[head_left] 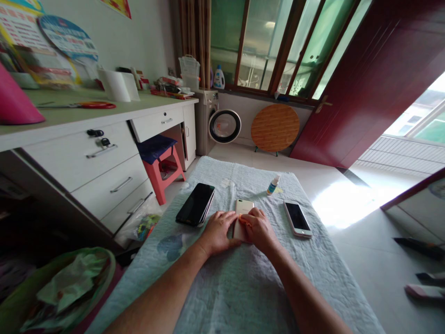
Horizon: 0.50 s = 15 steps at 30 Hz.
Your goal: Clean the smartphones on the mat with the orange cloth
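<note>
A gold smartphone (244,204) lies back side up on the cloth-covered table, partly hidden by both hands. My left hand (218,233) grips it along its left side, thumb at the near end and fingers by the upper edge. Bunched in my closed right hand (260,228) is a small orange cloth (244,221), pressed against the phone's back. To the left, a large black smartphone (196,204) rests on top of another flat device, mostly covered. On the right sits a white smartphone (298,218) with a dark screen. A small spray bottle (273,185) stands beyond my hands.
A pale blue quilted cloth (222,174) covers the table. At left is a white desk (114,181) with scissors (86,105) and a paper roll (116,85). A pink stool (160,174) and a waste basket (111,264) stand beside the table. Behind, a washing machine (205,125) has its door open.
</note>
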Tool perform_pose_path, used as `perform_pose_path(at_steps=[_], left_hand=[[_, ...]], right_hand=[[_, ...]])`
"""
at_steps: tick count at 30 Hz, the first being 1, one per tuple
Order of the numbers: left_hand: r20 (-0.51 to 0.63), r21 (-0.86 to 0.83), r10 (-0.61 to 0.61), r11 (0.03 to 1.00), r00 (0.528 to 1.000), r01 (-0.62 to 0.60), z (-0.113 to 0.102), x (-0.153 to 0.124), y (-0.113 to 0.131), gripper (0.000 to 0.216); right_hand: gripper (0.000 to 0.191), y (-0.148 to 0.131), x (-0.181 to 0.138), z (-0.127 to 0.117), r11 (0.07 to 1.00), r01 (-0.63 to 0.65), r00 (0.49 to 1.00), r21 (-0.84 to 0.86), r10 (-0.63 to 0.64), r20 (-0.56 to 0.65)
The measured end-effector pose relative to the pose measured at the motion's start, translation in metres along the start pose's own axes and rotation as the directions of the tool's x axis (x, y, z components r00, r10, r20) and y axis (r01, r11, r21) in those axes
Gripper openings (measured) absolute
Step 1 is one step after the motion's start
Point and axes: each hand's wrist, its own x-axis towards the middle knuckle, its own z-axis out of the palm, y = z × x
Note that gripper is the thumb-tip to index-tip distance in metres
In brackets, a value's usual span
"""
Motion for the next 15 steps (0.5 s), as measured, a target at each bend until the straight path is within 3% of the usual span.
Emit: perform_pose_path(at_steps=[5,15], left_hand=[[0.021,0.023,-0.004,1.0,1.0,0.003,-0.002,0.0,0.001,0.069],[0.021,0.006,-0.056,0.998,0.998,0.056,-0.005,0.003,0.002,0.041]], right_hand=[[0.016,-0.006,-0.006,-0.003,0.983,0.133,0.987,0.128,-0.143,0.079],[0.023,-0.014,-0.014,-0.015,0.953,0.217,0.942,0.212,-0.262,0.212]])
